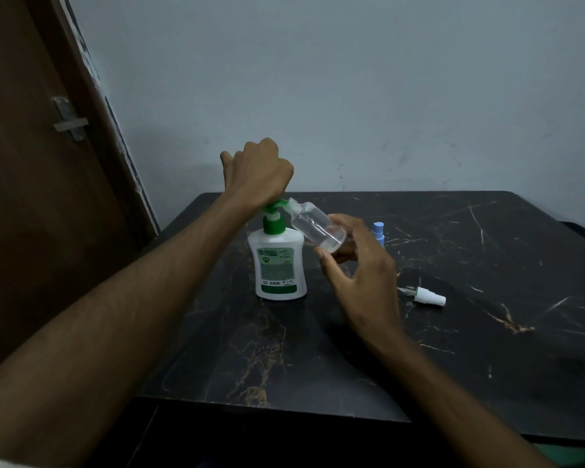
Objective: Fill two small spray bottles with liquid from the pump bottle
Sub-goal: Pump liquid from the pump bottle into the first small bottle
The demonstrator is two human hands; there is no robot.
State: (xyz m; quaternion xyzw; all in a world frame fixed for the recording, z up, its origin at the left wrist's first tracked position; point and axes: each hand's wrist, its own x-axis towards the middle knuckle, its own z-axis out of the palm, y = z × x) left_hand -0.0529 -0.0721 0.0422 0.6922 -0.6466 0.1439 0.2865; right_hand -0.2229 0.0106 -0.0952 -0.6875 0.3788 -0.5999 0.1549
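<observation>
A white pump bottle (pixel 279 265) with a green pump head stands upright on the black marble table (pixel 487 265). My left hand (pixel 259 172) is a closed fist resting on top of the green pump head. My right hand (pixel 358 261) holds a small clear spray bottle (pixel 318 228) by its base, tilted, with its open neck against the pump's nozzle. A little clear liquid lies in its lower end. Behind my right hand a second small bottle with a blue spray cap (pixel 378 231) shows only in part. A white spray head (pixel 426 295) lies loose on the table to the right.
A pale wall rises just behind the table's far edge. A brown door (pixel 31 163) with a metal latch stands at the left. The table's near edge runs across the lower middle of the view.
</observation>
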